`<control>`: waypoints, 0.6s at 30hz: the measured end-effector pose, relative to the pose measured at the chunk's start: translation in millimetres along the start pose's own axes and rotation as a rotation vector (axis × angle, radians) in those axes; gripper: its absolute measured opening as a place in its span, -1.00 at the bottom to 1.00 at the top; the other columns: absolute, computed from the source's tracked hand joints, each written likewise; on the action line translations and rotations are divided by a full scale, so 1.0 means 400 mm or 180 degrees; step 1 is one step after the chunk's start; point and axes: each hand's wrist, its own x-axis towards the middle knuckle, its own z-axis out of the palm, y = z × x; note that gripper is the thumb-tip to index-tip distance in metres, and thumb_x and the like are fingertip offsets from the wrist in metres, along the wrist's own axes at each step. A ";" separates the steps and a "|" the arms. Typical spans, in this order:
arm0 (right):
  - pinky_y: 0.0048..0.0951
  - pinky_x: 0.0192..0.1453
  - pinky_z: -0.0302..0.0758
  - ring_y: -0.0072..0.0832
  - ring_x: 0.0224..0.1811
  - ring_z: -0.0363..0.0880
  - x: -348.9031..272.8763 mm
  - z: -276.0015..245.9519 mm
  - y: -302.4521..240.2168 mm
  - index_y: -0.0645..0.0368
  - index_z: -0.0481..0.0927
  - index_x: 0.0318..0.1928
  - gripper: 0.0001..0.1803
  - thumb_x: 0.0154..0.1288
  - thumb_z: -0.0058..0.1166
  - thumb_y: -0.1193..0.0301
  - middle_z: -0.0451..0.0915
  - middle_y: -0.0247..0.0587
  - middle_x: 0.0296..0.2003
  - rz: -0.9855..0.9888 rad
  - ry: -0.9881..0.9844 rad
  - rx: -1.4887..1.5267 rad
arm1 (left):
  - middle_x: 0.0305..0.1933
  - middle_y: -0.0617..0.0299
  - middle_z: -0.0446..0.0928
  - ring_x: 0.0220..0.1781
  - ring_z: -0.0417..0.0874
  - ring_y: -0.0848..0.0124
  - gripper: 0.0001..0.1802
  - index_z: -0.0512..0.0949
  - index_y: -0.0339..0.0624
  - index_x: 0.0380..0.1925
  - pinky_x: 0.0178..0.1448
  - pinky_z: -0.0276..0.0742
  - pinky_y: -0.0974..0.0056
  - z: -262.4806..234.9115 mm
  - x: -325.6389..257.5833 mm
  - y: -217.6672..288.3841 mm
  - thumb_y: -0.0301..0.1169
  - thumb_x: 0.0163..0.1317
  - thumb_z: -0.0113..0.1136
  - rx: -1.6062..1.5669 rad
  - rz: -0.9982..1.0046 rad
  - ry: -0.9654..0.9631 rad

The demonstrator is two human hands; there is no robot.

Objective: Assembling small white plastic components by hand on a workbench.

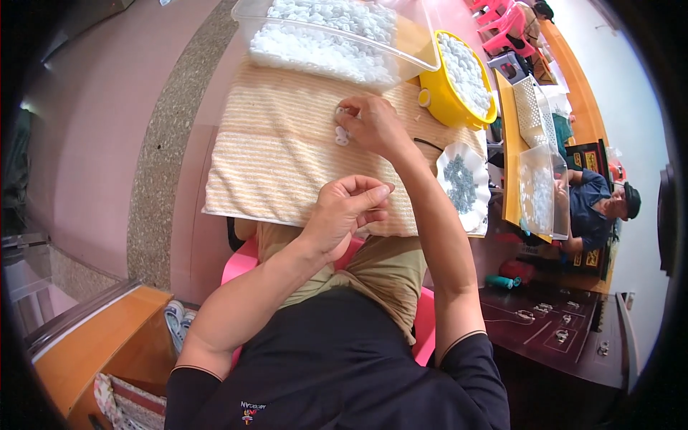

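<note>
My right hand is over the striped towel on the table, its fingertips closed on a small white plastic piece. Just below those fingers lie a few more white rounded pieces on the towel. Nearer to me, my left hand hovers at the table's front edge. Its thumb and index finger are pinched together; whatever is between them is too small to make out. To the right, a white wavy-edged dish holds many small dark grey parts.
A clear plastic bin full of white pieces stands at the table's far side. Beside it is a yellow tub of similar pieces. A thin black tool lies near the dish. Another person sits at a table to the right.
</note>
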 end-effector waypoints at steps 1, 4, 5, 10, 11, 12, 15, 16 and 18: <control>-0.33 -0.15 0.53 -0.28 -0.28 0.65 0.000 0.005 0.007 0.27 0.66 -0.19 -0.71 0.15 0.16 0.34 0.67 -0.05 -0.34 0.0011 0.0045 0.0075 | -0.11 0.13 0.61 -0.28 0.62 0.55 -0.89 0.55 -0.24 -0.25 -0.13 0.64 0.41 0.001 0.001 -0.001 -0.46 0.27 0.21 -0.0007 0.0002 -0.0002; -0.34 -0.17 0.52 -0.33 -0.31 0.64 -0.004 -0.012 -0.010 0.28 0.66 -0.22 -0.72 0.13 0.16 0.33 0.66 -0.07 -0.36 0.0257 -0.0150 0.0206 | -0.11 0.13 0.61 -0.28 0.62 0.55 -0.89 0.55 -0.24 -0.25 -0.14 0.64 0.41 0.001 0.000 0.001 -0.46 0.26 0.21 -0.0010 0.0018 0.0050; -0.34 -0.17 0.52 -0.33 -0.31 0.64 -0.008 -0.017 -0.003 0.28 0.66 -0.22 -0.72 0.13 0.16 0.33 0.66 -0.07 -0.36 0.0259 -0.0146 0.0202 | -0.11 0.13 0.61 -0.28 0.62 0.55 -0.89 0.55 -0.24 -0.25 -0.14 0.64 0.41 0.002 0.000 0.000 -0.46 0.26 0.21 -0.0010 0.0017 0.0045; -0.33 -0.19 0.52 -0.32 -0.35 0.64 -0.037 -0.050 0.024 0.29 0.66 -0.22 -0.70 0.09 0.19 0.34 0.66 -0.07 -0.36 0.0273 -0.0508 0.0267 | -0.12 0.12 0.62 -0.29 0.62 0.55 -0.89 0.55 -0.24 -0.25 -0.15 0.64 0.41 0.002 0.002 -0.003 -0.46 0.26 0.21 0.0031 0.0027 0.0038; -0.33 -0.19 0.52 -0.32 -0.35 0.64 -0.043 -0.061 0.018 0.29 0.66 -0.22 -0.70 0.09 0.19 0.34 0.66 -0.07 -0.36 0.0269 -0.0507 0.0270 | -0.12 0.12 0.62 -0.29 0.62 0.55 -0.89 0.55 -0.24 -0.25 -0.15 0.64 0.41 0.000 0.001 -0.003 -0.46 0.26 0.21 0.0034 0.0030 0.0041; -0.32 -0.19 0.53 -0.29 -0.33 0.65 -0.048 -0.074 0.008 0.29 0.66 -0.20 -0.70 0.09 0.19 0.34 0.66 -0.04 -0.34 0.0215 -0.0643 0.0116 | -0.12 0.13 0.62 -0.29 0.62 0.55 -0.89 0.55 -0.24 -0.25 -0.15 0.64 0.41 -0.001 0.000 -0.003 -0.46 0.26 0.21 0.0059 0.0027 0.0068; -0.30 -0.17 0.53 -0.23 -0.29 0.65 -0.065 -0.077 0.016 0.26 0.66 -0.16 -0.68 0.08 0.19 0.35 0.66 -0.01 -0.29 -0.0010 -0.0606 -0.0048 | -0.13 0.15 0.62 -0.29 0.62 0.55 -0.89 0.56 -0.24 -0.25 -0.15 0.64 0.42 -0.003 0.002 -0.007 -0.46 0.26 0.22 0.0082 0.0015 0.0082; -0.29 -0.16 0.53 -0.20 -0.28 0.64 -0.071 -0.075 0.020 0.23 0.66 -0.13 -0.67 0.07 0.20 0.36 0.65 -0.01 -0.26 -0.0191 -0.0445 -0.0055 | -0.14 0.16 0.62 -0.29 0.61 0.55 -0.89 0.56 -0.24 -0.25 -0.16 0.64 0.42 -0.002 0.003 -0.009 -0.46 0.26 0.22 0.0074 0.0014 0.0081; -0.28 -0.14 0.52 -0.19 -0.25 0.63 -0.076 -0.077 0.001 0.19 0.67 -0.12 -0.67 0.07 0.20 0.35 0.64 -0.03 -0.24 -0.0241 -0.0464 -0.0176 | -0.16 0.18 0.61 -0.30 0.61 0.55 -0.89 0.56 -0.24 -0.26 -0.16 0.64 0.42 -0.004 0.002 -0.009 -0.46 0.26 0.22 0.0073 0.0011 0.0096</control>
